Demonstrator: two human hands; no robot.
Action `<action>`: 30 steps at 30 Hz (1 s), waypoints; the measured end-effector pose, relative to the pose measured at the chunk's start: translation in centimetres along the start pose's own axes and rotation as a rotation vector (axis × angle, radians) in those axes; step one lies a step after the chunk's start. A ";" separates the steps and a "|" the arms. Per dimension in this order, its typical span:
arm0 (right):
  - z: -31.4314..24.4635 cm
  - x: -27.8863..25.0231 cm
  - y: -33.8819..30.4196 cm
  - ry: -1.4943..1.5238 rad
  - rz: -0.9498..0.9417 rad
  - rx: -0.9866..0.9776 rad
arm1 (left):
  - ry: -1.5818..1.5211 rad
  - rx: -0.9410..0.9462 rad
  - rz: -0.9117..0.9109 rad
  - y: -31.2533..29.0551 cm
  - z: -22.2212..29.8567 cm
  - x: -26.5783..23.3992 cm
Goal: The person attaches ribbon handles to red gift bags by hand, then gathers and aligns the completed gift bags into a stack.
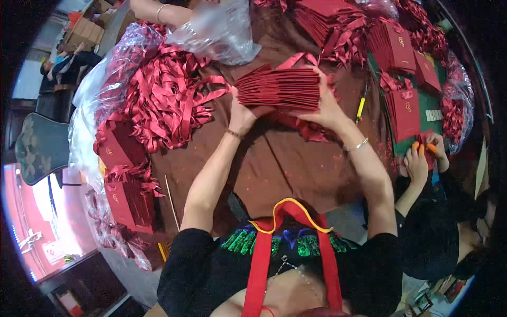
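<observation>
Between my two hands I hold a thick stack of folded dark red paper gift bags, lifted over the brown-covered table. At the stack's left end my left hand is closed round it. My right hand grips the right end, its fingers partly hidden behind the bags. Red ribbon handles stick out behind the stack, and more ribbon hangs below it. Left of my left hand lies a big heap of red ribbons, one strand reaching toward that hand.
Bag stacks stand at the left and right. A yellow cutter knife lies beyond my right forearm. At right, a co-worker's hands wear orange finger covers. Across the table, another person's arm reaches toward clear plastic.
</observation>
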State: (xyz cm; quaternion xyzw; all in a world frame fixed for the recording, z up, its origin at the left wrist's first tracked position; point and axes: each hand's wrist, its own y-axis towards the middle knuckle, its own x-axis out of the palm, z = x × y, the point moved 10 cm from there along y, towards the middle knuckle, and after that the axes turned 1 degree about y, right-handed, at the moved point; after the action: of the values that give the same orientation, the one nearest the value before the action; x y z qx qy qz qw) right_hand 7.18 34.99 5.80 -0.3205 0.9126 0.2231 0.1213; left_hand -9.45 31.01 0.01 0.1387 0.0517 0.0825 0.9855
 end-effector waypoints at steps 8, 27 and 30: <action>1.4 -0.2 1.3 -0.042 -0.110 0.065 | 0.078 -0.059 -0.429 4.4 6.9 -2.1; 1.0 -1.1 1.1 -0.103 -0.133 -0.015 | 0.905 0.140 -0.683 4.7 13.4 6.7; 1.5 -0.7 1.5 0.217 -0.126 0.127 | 1.357 0.292 -0.531 3.7 12.5 8.2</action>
State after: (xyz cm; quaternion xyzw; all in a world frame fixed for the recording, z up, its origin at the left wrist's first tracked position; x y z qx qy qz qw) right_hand 6.83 37.12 5.21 -0.3912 0.9106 0.1209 0.0557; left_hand -0.41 32.64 12.40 0.1696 0.6912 -0.0988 0.6955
